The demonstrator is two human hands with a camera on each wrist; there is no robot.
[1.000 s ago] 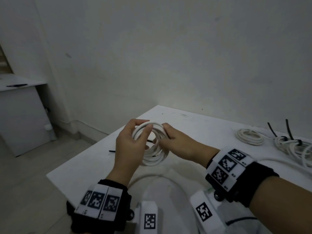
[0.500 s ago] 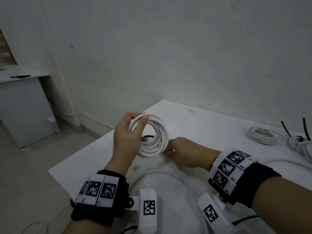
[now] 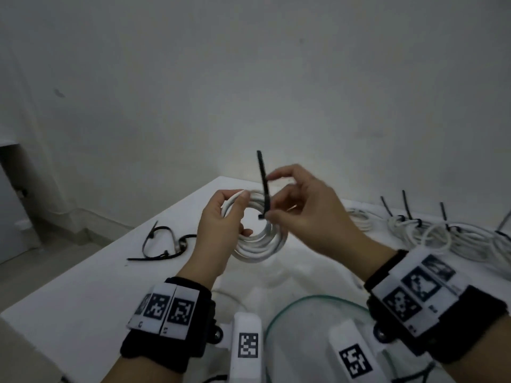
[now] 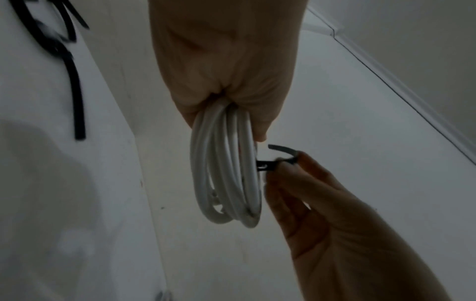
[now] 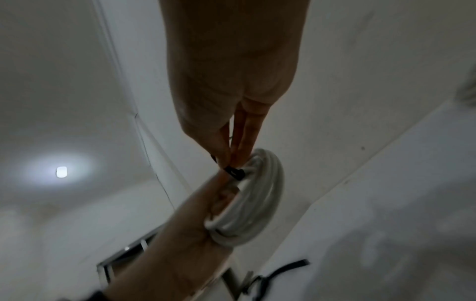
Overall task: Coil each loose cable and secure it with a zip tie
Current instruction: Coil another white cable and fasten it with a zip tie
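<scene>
My left hand grips a coiled white cable and holds it upright above the white table. In the left wrist view the coil hangs from my curled fingers. My right hand pinches a black zip tie at the coil's top right edge. The tie stands nearly upright, its tail pointing up. Its head sits against the coil in the right wrist view, and the tie shows beside the loops in the left wrist view.
Loose black zip ties lie on the table to the left. Several white coils with black ties lie at the right, and one plain coil behind my right hand. A glass bowl sits near the front edge.
My right hand left the coil, went down to the table, and now holds a black zip tie up against the coil. The left hand kept its grip and raised the coil slightly.
</scene>
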